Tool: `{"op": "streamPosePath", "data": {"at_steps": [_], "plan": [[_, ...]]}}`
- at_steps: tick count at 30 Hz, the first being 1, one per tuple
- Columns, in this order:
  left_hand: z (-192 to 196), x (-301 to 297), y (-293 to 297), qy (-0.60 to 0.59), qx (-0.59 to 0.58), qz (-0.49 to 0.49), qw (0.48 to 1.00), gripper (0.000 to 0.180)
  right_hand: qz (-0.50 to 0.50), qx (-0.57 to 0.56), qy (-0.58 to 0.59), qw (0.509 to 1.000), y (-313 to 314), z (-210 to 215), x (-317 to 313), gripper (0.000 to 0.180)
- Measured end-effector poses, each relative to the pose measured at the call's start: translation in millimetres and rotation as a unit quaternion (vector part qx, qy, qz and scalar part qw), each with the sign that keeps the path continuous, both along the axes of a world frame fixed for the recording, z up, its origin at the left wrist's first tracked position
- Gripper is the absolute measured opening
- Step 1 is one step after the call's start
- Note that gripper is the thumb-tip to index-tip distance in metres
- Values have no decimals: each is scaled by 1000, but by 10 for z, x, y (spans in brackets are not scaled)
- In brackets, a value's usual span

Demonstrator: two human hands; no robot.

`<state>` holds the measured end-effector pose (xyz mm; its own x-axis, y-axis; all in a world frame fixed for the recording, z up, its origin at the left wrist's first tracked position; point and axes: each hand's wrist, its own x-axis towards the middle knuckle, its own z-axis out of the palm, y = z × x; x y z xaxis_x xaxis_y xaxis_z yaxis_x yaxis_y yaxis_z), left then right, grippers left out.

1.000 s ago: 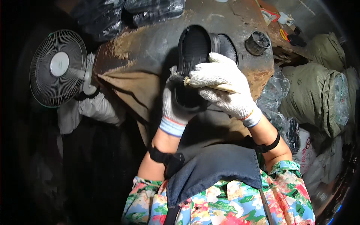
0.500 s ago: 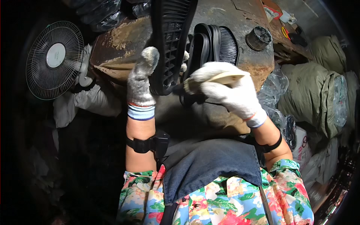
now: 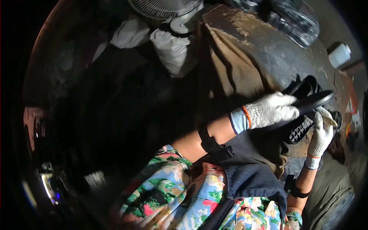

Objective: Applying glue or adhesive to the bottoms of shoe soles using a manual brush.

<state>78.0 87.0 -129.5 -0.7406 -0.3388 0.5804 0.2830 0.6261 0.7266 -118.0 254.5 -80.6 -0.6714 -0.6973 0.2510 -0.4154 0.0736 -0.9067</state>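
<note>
Left hand [image 3: 273,112] grips a black sole [image 3: 316,100]; right hand [image 3: 321,137], near the sole, holds a pale handle [image 3: 327,117] between its fingers.

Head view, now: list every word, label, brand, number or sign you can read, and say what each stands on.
No text can be read in this view.
Black shoe sole in the left hand: no readable mark.
White plastic jug: no legible label.
Fan: cut off by the upper edge; no legible lettering.
Olive sack: any marking is too blurred or dim to read.
</note>
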Motion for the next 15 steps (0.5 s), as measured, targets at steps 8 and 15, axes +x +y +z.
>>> {"op": "streamPosePath", "data": {"at_steps": [8,15], "plan": [[-487,1097,63,-25,643,-325,693,48,-43,-57,50,996,-313,-4,-65,29],[-261,2118,-697,159,696,-104,693,93,-106,-105,71,986,-70,308,-170,32]]}}
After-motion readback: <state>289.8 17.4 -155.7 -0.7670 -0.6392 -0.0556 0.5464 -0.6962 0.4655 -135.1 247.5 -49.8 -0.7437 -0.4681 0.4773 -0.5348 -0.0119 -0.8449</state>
